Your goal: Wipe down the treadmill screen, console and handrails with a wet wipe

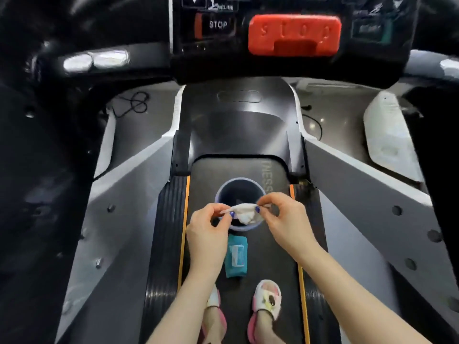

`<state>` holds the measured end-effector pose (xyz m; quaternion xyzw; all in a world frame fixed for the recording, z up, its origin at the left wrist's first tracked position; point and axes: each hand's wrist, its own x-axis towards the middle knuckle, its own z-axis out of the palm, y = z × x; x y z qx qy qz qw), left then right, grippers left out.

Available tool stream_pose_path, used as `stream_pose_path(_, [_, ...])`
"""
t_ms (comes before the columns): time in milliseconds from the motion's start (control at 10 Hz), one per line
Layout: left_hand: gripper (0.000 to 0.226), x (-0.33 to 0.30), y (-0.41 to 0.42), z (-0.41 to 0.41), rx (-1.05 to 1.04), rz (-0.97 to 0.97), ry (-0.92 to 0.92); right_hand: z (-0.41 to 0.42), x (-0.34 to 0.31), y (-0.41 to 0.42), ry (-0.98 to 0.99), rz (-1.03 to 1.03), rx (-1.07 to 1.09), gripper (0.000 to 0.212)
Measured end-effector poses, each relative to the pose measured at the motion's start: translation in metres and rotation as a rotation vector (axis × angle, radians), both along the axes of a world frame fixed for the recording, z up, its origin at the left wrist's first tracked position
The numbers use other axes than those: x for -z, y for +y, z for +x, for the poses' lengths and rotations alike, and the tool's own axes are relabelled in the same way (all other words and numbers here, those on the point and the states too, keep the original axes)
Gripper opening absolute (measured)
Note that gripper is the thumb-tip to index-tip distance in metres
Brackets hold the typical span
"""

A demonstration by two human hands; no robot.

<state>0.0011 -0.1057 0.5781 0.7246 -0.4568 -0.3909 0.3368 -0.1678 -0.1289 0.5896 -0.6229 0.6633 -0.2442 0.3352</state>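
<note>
Pinched the crumpled wet wipe [244, 213] between left hand [211, 228] and right hand [285, 223], at six o'clock from the console [293, 33], directly over the bin [239, 191], probably for unfolding or dropping. Left wipe pack [236, 255] at six o'clock of bin, within reach.

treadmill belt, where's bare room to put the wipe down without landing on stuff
Free: the belt ahead of the bin, up to the motor cover, and the strips either side of the wipes pack. Crowded: the centre line, where bin, pack and slippers line up, under both hands pinching the wipe.
</note>
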Motion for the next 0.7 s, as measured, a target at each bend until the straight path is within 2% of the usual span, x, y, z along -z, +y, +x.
stream_pose_path(100, [0.016, 0.077, -0.024, -0.005, -0.013, 0.046, -0.061, -0.001, 0.081, -0.027, 0.074, 0.104, -0.048, 0.011])
stream_pose_path(200, [0.008, 0.165, -0.049, -0.013, 0.064, 0.055, -0.216, -0.004, 0.174, -0.045, 0.135, 0.07, -0.055, 0.01])
stream_pose_path(300, [0.009, 0.246, -0.068, -0.014, 0.084, 0.038, -0.299, -0.008, 0.257, -0.06, 0.24, 0.125, -0.057, 0.01])
stream_pose_path(400, [0.008, 0.31, -0.079, -0.016, 0.156, 0.038, -0.383, -0.01, 0.322, -0.068, 0.271, 0.086, -0.068, 0.01])
stream_pose_path(500, [0.01, 0.355, -0.087, -0.019, 0.172, 0.068, -0.408, -0.014, 0.369, -0.075, 0.312, 0.086, -0.084, 0.01])
stream_pose_path(700, [0.021, 0.391, -0.091, -0.023, 0.222, 0.081, -0.465, -0.021, 0.404, -0.084, 0.386, 0.069, -0.12, 0.014])
